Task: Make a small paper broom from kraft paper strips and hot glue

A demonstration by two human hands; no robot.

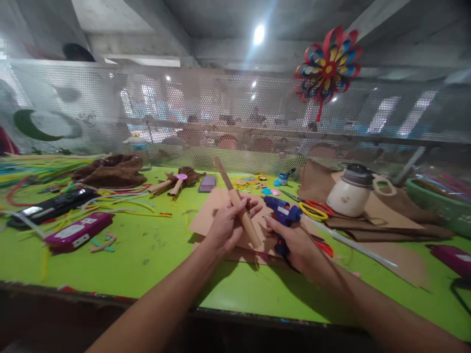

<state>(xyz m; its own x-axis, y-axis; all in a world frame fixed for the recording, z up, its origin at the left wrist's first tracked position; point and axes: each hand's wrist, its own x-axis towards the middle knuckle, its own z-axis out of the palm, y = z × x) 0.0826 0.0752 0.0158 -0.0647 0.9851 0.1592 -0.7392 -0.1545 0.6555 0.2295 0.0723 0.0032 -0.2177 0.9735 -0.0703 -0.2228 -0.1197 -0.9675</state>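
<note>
My left hand (230,223) grips a rolled tube of brown paper (248,228), which slants up and away to the left with a narrow strip at its far end. Its thumb lies along the tube while some fingers stick out beyond it. In my right hand (294,240) is a dark blue hot glue gun (282,212), its nozzle pointing left toward the tube, the two apart. Sheets of brown paper (206,215) lie on the green table beneath both hands. Partly hidden behind my right hand are red-handled scissors (324,245).
Yellow-and-red-handled scissors (312,208), a white jar (349,193) and folded brown paper (390,233) stand on the right. Toward the left are purple power strips (79,233), pipe cleaners (140,203) and a brown paper craft piece (180,181). A perforated metal screen (221,108) rises behind the table.
</note>
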